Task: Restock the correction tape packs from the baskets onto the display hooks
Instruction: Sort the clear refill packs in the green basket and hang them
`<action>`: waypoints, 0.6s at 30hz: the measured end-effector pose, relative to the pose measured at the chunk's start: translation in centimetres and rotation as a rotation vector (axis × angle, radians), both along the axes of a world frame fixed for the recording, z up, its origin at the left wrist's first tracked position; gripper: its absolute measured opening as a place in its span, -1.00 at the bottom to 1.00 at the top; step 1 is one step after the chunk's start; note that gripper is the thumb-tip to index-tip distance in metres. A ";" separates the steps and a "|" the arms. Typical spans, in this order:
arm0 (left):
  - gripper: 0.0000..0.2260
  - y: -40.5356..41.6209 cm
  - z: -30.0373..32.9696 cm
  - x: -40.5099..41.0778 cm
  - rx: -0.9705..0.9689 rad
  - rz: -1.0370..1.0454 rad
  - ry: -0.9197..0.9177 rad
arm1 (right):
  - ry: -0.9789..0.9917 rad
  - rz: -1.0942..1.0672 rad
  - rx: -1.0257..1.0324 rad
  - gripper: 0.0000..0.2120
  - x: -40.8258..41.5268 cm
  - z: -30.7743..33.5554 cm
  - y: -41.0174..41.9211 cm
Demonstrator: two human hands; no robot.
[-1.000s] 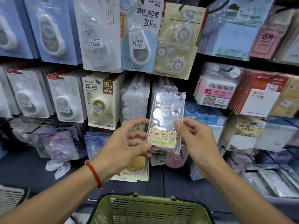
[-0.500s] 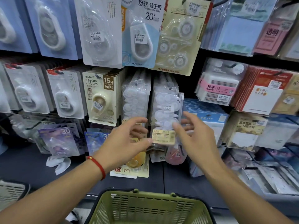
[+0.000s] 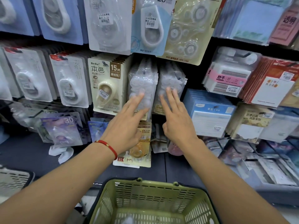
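At twelve o'clock from the olive-green slotted plastic basket (image 3: 152, 202), both hands reach flat against the display. The left hand (image 3: 127, 125) lies released, fingers straight, its tips pressing the left-hand stack of clear blister packs of white correction tape refills (image 3: 142, 84). The right hand (image 3: 176, 120) is likewise released, straight fingers touching the neighbouring stack of the same clear packs (image 3: 172, 81) just to its three o'clock side. Neither hand grips anything. Both stacks hang on the middle row, between the cream card-backed 15M correction tape pack (image 3: 106, 84) at nine o'clock and the blue-topped bundle of notepads (image 3: 210, 110) at three o'clock; the hooks themselves are hidden behind the packs.

The step in hand looks like seating and squaring the hung packs. To do it well, the pressure should go straight back along the hook line, with flat fingers on the blister faces rather than the thin edges, so that the slippery film does not buckle or skew. Pushing both stacks evenly should keep them from fanning sideways into the cream pack or the notepads. A light touch is enough: a hard shove could swing the bottoms inward and tip the front pack off its hook onto the loose yellow packs (image 3: 140, 147) lying on the dark shelf (image 3: 29, 152) below, at six o'clock from the stacks. The basket's floor shows only a pale blur at the bottom edge, so what remains to restock cannot be told.
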State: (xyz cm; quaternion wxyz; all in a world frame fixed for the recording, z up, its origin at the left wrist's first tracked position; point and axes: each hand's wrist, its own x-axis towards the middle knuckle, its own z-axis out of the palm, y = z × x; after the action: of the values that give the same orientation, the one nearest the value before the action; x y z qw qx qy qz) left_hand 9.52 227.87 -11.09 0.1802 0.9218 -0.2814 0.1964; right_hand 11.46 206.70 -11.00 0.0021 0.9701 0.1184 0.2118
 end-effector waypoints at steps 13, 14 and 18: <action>-0.52 5.3 -12.5 -10.4 0.495 0.181 0.555 | 0.669 0.245 0.187 -0.78 -9.4 -19.2 2.1; -0.50 5.5 -14.2 -11.5 0.553 0.214 0.629 | 0.847 0.195 0.134 -0.74 -10.1 -22.2 2.6; -0.44 5.7 -19.8 -14.8 0.517 0.296 0.809 | 1.278 0.033 0.045 -0.18 -14.7 -32.6 3.9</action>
State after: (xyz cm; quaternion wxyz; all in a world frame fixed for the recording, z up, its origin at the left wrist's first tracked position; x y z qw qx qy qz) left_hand -5.29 233.54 -30.86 0.0109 0.9687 -0.0947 -0.2294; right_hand -3.24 210.57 -43.60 -0.0927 0.9029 0.1068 -0.4059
